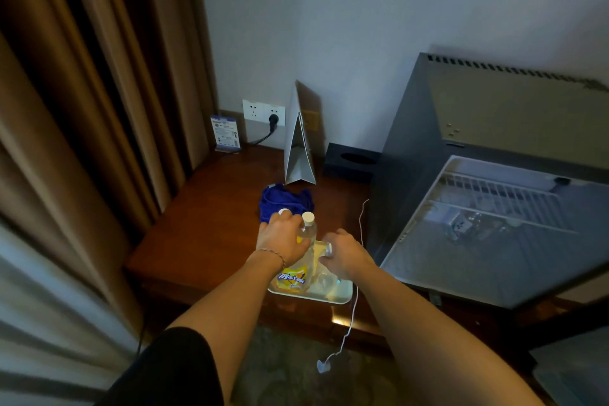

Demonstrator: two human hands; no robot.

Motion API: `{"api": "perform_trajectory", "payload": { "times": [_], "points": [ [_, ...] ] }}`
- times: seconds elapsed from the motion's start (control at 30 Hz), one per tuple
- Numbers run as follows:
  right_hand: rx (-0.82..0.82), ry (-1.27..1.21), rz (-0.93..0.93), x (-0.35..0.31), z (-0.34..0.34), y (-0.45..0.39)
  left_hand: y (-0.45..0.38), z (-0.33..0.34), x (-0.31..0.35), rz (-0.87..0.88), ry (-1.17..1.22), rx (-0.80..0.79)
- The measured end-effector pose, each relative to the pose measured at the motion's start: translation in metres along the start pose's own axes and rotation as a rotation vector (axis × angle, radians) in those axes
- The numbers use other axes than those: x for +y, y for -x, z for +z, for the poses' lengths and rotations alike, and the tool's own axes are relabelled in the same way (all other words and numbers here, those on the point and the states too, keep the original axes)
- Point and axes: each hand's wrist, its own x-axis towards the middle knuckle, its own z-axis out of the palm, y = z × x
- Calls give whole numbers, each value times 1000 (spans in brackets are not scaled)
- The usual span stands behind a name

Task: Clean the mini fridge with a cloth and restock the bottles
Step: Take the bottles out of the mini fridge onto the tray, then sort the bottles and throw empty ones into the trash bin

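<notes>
Curtains [82, 142]: brown, hanging along the left side.
Table [204, 214]: dark wood, set against the wall.
Blue cloth [283, 201]: bunched on the table, just behind the left hand.
Left hand [283, 237]: fingers curled over a white-capped bottle; beside it stands a second bottle [304, 250], white cap, orange label.
Tray [339, 295]: pale, at the table's front edge, carrying the bottles.
Right hand [344, 255]: fingers wrapped round the top of a clear bottle [324, 277] on the tray.
White cable [354, 306]: hanging over the table edge.
Mini fridge [494, 208]: on the right, door open, wire shelf visible inside.
</notes>
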Motion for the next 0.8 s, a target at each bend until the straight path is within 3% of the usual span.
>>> {"api": "perform_trajectory", "payload": {
  "times": [0.2, 0.43, 0.8],
  "points": [
    [35, -6, 15, 7, -8, 21, 1, -3, 20, 38, 21, 66],
    [140, -18, 78, 33, -22, 58, 7, 5, 52, 169, 196, -40],
    [254, 11, 271, 151, -78, 153, 29, 17, 178, 336, 123, -94]
  ]
}}
